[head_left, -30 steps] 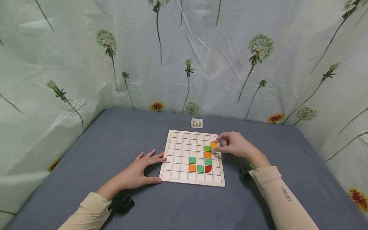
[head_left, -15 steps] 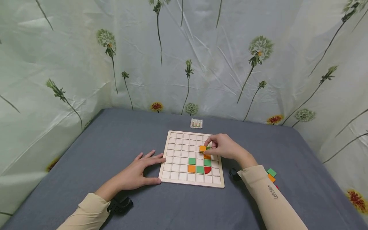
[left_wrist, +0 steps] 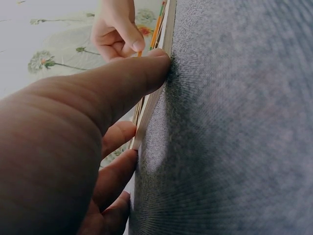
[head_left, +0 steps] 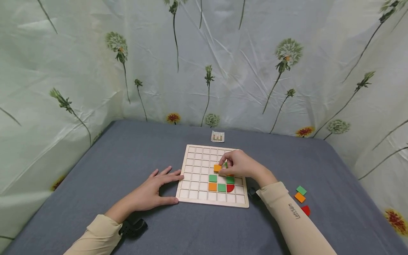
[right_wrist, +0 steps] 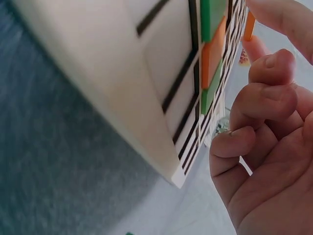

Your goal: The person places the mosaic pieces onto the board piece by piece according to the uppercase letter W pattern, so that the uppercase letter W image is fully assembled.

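Note:
A pale wooden grid board (head_left: 191,194) lies on the grey cloth in the middle of the head view. My right hand (head_left: 240,164) pinches an orange square tile (head_left: 217,168) between thumb and index finger over the board; the right wrist view shows the tile's orange edge (right_wrist: 249,25) between the fingertips. My left hand (head_left: 153,189) rests at the board's left edge with fingers spread, thumb and fingertips touching the rim. On the grid sit green tiles (head_left: 213,178), an orange tile (head_left: 212,186) and a red quarter-round tile (head_left: 230,188). The right hand partly covers other tiles in that column.
A small printed card (head_left: 218,136) with a grid pattern lies behind the board. To the right, near my right sleeve, lie a loose green tile (head_left: 301,190), an orange tile (head_left: 300,197) and a red piece (head_left: 306,210). A floral curtain (head_left: 143,53) hangs behind the table.
My right hand has carried the orange tile leftward across the board from its upper right side. The loose tiles have come out from behind the right arm. The left hand has stayed in place.

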The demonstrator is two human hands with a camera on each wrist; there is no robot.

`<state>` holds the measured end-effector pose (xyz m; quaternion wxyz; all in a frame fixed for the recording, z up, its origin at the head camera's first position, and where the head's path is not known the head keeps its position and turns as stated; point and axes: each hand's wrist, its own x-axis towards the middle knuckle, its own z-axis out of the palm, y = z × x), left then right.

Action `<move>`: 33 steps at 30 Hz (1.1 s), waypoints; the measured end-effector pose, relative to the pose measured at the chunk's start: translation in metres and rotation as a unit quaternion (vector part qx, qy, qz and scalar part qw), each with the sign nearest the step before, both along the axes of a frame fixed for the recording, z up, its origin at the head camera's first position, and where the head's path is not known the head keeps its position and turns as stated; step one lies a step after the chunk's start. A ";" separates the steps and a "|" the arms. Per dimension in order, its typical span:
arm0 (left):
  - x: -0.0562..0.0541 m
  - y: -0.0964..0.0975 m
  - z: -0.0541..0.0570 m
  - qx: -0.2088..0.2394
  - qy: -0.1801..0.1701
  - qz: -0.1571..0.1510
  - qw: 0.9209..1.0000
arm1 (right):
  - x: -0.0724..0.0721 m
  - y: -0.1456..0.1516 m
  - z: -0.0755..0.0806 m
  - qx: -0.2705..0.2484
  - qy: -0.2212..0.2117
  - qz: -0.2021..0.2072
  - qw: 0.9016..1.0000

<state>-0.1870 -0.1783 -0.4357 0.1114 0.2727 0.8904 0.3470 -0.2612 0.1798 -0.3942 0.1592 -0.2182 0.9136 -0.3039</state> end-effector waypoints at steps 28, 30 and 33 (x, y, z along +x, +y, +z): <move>-0.001 0.000 0.001 -0.002 0.000 -0.001 1.000 | 0.000 -0.013 0.001 0.000 -0.017 0.013 1.000; -0.001 0.000 0.001 0.000 0.000 -0.002 1.000 | 0.000 -0.013 0.001 -0.001 -0.017 0.014 1.000; 0.000 0.000 0.001 0.000 -0.001 -0.003 1.000 | -0.001 -0.013 0.001 -0.002 -0.019 0.014 1.000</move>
